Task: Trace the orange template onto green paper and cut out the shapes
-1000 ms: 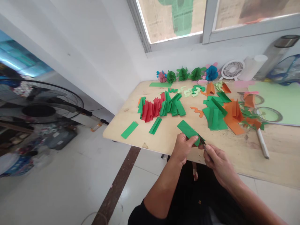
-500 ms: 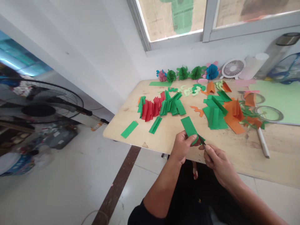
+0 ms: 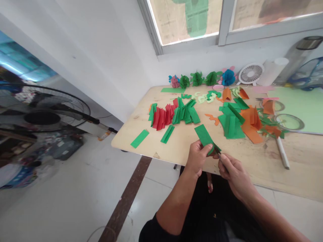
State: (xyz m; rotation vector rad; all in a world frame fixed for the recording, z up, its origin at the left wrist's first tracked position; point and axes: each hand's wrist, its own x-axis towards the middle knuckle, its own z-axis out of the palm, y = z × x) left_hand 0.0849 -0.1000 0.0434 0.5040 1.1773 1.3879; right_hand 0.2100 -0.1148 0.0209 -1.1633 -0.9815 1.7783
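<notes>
Pinched between the thumb and fingers of my left hand (image 3: 197,155) is a green paper strip (image 3: 204,135), held over the table's front edge. My right hand (image 3: 231,168) is closed round the handles of a pair of scissors (image 3: 217,150), which its fingers mostly hide. The dark blades lie along the right side of the strip, where a narrow sliver of green stands away from it. On the left lie a loose green strip (image 3: 140,138) and a folded green strip (image 3: 167,134). Behind them stand folded red papers (image 3: 161,117) and folded green papers (image 3: 185,111).
Green paper pieces (image 3: 230,126) and orange ones (image 3: 253,124) lie to the right, beside tape rolls (image 3: 289,121) and a white-handled tool (image 3: 283,153). Paper figures (image 3: 197,79) and a small white fan (image 3: 251,74) line the wall. A large floor fan (image 3: 41,117) stands left.
The scissor blades have shifted slightly along the strip's right side, and the sliver beside them has changed position. Both hands stay in nearly the same place.
</notes>
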